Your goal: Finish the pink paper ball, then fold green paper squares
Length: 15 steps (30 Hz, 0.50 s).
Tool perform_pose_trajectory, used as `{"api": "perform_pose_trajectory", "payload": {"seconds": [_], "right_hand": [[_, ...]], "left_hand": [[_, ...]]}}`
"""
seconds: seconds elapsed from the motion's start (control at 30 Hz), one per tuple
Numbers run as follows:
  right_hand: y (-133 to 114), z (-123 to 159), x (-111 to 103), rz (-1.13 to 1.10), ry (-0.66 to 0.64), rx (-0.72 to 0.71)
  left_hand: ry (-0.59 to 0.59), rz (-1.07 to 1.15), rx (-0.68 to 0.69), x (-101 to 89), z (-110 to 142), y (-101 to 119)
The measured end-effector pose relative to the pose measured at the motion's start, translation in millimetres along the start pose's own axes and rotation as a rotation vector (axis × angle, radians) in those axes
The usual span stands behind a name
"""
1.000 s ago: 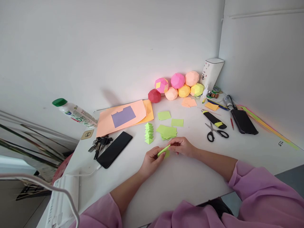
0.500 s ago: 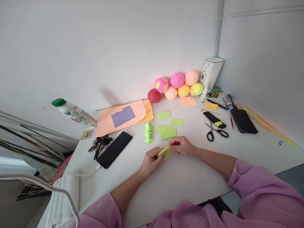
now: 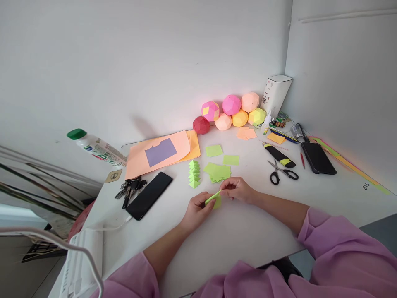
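A partly folded piece of green paper (image 3: 217, 203) is held just above the table between my two hands. My left hand (image 3: 198, 209) grips its left end, thumb in front and fingers behind. The fingertips of my right hand (image 3: 237, 189) pinch its upper right corner. Just beyond lies a loose pile of green paper pieces (image 3: 218, 171), with flat green rectangles (image 3: 231, 159) behind it. A row of folded green paper units (image 3: 194, 174) stands to the left of the pile.
Scissors (image 3: 281, 170) and a cutter (image 3: 279, 155) lie to the right, near a black phone case (image 3: 319, 158). At left are a phone (image 3: 149, 195), keys (image 3: 132, 188) and peach sheets (image 3: 136, 159). Several paper balls (image 3: 231, 105) line the wall beside a glue bottle (image 3: 266, 123).
Almost nothing differs. Both hands keep their hold on the green paper, and my right fingers have shifted very slightly at its corner.
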State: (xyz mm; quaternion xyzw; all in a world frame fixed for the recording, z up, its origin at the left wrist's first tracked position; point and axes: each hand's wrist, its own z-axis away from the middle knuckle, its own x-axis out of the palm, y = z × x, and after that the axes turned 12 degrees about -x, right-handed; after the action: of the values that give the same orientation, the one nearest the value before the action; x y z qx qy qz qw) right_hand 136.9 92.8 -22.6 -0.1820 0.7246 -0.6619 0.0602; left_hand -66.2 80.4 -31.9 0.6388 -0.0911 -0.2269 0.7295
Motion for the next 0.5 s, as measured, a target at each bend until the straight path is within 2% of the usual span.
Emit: {"api": "perform_pose_trajectory", "payload": {"seconds": [0.5], "right_hand": [[-1.6,1.5,-0.5,0.027,-0.007,-0.019]], "left_hand": [[-0.001,0.034,-0.039,0.4,0.4,-0.7]]}}
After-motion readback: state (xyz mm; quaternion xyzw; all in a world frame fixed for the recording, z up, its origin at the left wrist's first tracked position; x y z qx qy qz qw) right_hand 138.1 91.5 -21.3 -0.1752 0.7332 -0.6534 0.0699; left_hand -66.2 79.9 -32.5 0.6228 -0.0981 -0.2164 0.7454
